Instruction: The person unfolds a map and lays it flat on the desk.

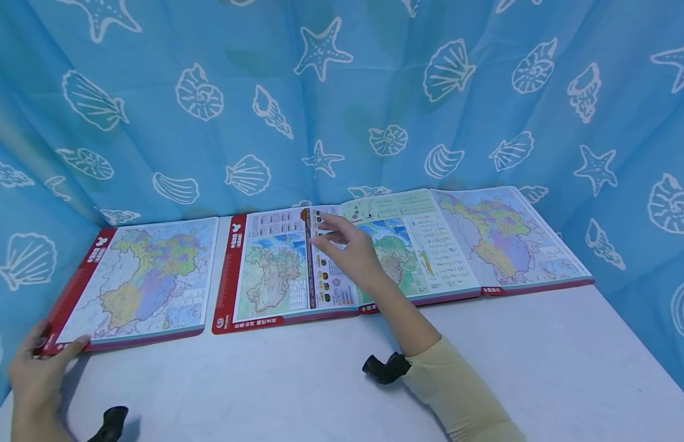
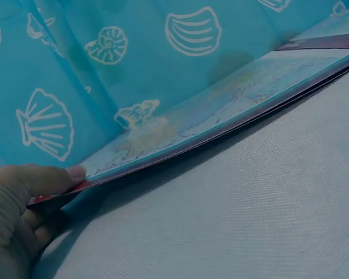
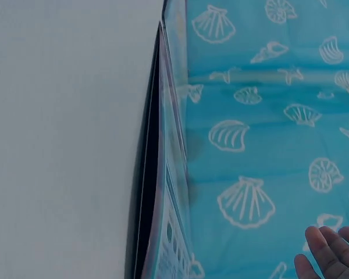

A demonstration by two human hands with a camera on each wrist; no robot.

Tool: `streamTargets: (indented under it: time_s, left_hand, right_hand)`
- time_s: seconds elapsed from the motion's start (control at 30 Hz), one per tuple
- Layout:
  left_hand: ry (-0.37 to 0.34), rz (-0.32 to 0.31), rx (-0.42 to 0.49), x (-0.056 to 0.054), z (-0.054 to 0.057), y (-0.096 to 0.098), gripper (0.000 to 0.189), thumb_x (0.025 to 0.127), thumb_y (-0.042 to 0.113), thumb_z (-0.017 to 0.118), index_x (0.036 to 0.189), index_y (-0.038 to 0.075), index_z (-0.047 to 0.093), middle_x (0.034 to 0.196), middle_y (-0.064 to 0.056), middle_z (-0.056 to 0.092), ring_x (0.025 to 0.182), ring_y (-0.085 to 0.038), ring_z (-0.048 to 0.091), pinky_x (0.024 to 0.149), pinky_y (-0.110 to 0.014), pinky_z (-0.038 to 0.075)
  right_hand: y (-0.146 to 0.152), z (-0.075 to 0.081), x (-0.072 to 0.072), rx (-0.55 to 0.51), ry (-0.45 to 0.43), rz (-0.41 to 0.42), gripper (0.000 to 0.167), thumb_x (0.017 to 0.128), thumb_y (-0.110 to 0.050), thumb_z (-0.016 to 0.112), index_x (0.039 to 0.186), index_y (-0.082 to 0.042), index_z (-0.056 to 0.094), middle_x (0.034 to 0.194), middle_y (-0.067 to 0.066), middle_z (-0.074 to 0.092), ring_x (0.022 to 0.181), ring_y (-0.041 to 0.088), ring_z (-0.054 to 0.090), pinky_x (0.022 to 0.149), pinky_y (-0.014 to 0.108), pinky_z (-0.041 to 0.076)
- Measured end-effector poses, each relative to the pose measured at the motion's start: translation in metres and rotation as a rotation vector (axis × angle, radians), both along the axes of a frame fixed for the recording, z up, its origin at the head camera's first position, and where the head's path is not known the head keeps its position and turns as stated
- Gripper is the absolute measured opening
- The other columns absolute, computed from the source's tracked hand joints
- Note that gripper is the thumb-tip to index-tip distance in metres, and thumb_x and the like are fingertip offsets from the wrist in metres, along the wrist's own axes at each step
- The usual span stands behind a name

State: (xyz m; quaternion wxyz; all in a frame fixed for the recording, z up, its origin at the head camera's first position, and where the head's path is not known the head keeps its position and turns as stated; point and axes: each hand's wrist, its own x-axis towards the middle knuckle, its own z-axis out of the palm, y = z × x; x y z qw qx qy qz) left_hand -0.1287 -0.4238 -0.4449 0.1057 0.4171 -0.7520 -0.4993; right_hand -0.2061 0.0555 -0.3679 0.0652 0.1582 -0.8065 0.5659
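Observation:
At the far left of the table lies a map with a red left border, thick-edged like a folded sheet or thin board. My left hand grips its near left corner, thumb on top and fingers beneath. In the left wrist view that corner of the map is raised, with shadow under it. Over the middle map, which also has a red left border, my right hand hovers with loosely bent fingers and nothing between them. Its fingers appear in the right wrist view against the curtain.
Right of the middle map, a green-toned map and a coloured map continue the row. A blue curtain with white shells and starfish hangs right behind. The white table extends in front. Black wrist-worn pieces sit near both wrists.

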Motion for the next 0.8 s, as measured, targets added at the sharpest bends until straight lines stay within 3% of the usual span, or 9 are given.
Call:
streamTargets:
  time_s: [0.27, 0.47, 0.67, 0.8]
  left_hand:
    - [0.017, 0.044, 0.082, 0.0, -0.002, -0.008, 0.076, 0.085, 0.041, 0.062, 0.146, 0.046, 0.016, 0.158, 0.014, 0.006, 0.146, -0.016, 0.003, 0.117, -0.036, 0.008]
    - [0.017, 0.054, 0.1, 0.002, -0.002, -0.012, 0.075, 0.085, 0.041, 0.061, 0.146, 0.044, 0.018, 0.158, 0.014, 0.007, 0.146, -0.017, 0.003, 0.117, -0.035, 0.007]
    - [-0.011, 0.032, 0.107, 0.002, -0.003, -0.011, 0.078, 0.086, 0.04, 0.06, 0.147, 0.042, 0.012, 0.159, 0.009, 0.004, 0.146, -0.022, 0.003, 0.118, -0.037, 0.008]
    - [-0.042, 0.01, 0.104, 0.001, -0.003, -0.014, 0.079, 0.089, 0.038, 0.056, 0.148, 0.04, 0.004, 0.159, 0.004, -0.002, 0.146, -0.026, 0.001, 0.118, -0.039, 0.006]
  right_hand:
    - [-0.038, -0.004, 0.002, -0.01, -0.034, 0.062, 0.051, 0.09, -0.03, 0.064, 0.137, -0.017, 0.049, 0.124, 0.001, 0.061, 0.107, 0.015, 0.061, 0.088, 0.029, 0.053]
    - [-0.075, -0.014, 0.008, -0.062, -0.129, 0.068, 0.052, 0.09, -0.033, 0.064, 0.137, -0.018, 0.049, 0.131, -0.001, 0.058, 0.119, 0.015, 0.055, 0.097, 0.029, 0.047]
    - [-0.11, -0.021, 0.018, 0.066, -0.188, 0.056, 0.063, 0.09, -0.033, 0.064, 0.145, -0.02, 0.038, 0.147, -0.002, 0.042, 0.136, 0.017, 0.037, 0.107, 0.039, 0.038]
    - [-0.131, -0.029, 0.023, 0.163, -0.167, 0.092, 0.07, 0.089, -0.031, 0.066, 0.148, -0.018, 0.031, 0.15, -0.002, 0.036, 0.139, 0.015, 0.031, 0.11, 0.038, 0.034]
